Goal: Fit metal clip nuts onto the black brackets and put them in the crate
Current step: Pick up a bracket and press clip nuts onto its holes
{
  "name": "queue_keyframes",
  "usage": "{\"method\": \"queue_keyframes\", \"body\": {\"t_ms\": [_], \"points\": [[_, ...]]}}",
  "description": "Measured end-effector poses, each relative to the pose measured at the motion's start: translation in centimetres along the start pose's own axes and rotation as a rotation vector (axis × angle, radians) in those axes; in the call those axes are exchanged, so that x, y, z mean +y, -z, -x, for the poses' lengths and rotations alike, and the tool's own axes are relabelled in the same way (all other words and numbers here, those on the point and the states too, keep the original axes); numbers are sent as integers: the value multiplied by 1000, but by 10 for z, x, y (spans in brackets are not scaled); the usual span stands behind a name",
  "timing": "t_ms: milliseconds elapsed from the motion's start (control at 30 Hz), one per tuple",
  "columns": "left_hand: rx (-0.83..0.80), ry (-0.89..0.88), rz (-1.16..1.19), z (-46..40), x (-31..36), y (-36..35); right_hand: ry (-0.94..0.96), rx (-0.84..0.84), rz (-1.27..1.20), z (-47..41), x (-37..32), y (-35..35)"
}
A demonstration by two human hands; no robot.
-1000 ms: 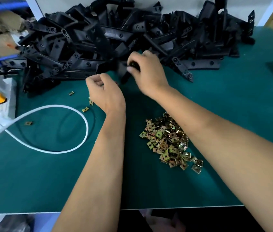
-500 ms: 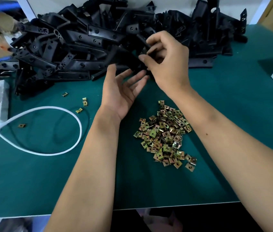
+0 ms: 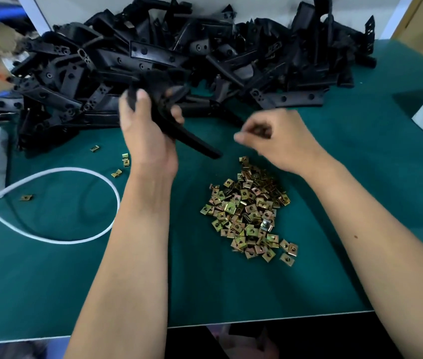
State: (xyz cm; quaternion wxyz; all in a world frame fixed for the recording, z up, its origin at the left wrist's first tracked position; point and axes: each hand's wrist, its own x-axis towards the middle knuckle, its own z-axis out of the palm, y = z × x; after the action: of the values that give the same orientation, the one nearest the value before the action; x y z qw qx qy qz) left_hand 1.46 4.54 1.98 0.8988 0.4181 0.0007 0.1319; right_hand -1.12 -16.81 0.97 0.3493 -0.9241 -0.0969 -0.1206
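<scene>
1. The left hand (image 3: 148, 136) holds a black bracket (image 3: 179, 130), a matte moulded piece with a long flat arm. Its grip is closed round the bracket's thicker end, thumb on one side and fingers curled over the other, and the arm slants down to the right, out of the palm.
2. The right hand (image 3: 280, 141) hovers to the right of that grip, apart from the bracket. Its fingers are curled, thumb and forefinger tips drawn together; motion blur hides whether a clip nut sits between them, so I cannot tell.
3. Just below the right hand, a heap of clip nuts (image 3: 249, 211) lies on the counter (image 3: 49, 281): small, square, folded metal pieces with a brassy sheen and a central hole.
4. Behind both hands is a big tangled pile of black brackets (image 3: 179, 55).
5. Left of the left hand lie a few stray clip nuts (image 3: 125, 159) and a looped white cable (image 3: 57, 239) on the smooth green surface.
</scene>
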Motion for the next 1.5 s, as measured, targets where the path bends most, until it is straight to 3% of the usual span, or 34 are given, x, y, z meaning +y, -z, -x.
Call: {"method": "queue_keyframes", "body": {"t_ms": [67,167,233,467,567,733,900,1167,1500], "points": [[20,-287,-207,2,3,-1,-42,-151,148,5,6,-3],[-61,-850,-673,10,-1,-6,-77,-251,197,3,3,-10],[-97,-977,-951,16,-14,-8,-100,-258,156,2,4,-13],[-380,-583,-1530,21,-49,-5,-121,23,-134,12,16,-14],[-470,-408,-1534,23,-52,-2,-153,110,-270,11,20,-15],[-426,-220,-1401,25,-49,-1,-134,147,-382,12,19,-17],[-538,-172,-1356,25,-46,3,-190,104,-612,10,17,-21],[-483,44,-1073,19,-46,12,-231,149,-734,11,16,-21],[-455,-151,-1106,17,-51,12,-245,120,-807,13,12,-19]]}}
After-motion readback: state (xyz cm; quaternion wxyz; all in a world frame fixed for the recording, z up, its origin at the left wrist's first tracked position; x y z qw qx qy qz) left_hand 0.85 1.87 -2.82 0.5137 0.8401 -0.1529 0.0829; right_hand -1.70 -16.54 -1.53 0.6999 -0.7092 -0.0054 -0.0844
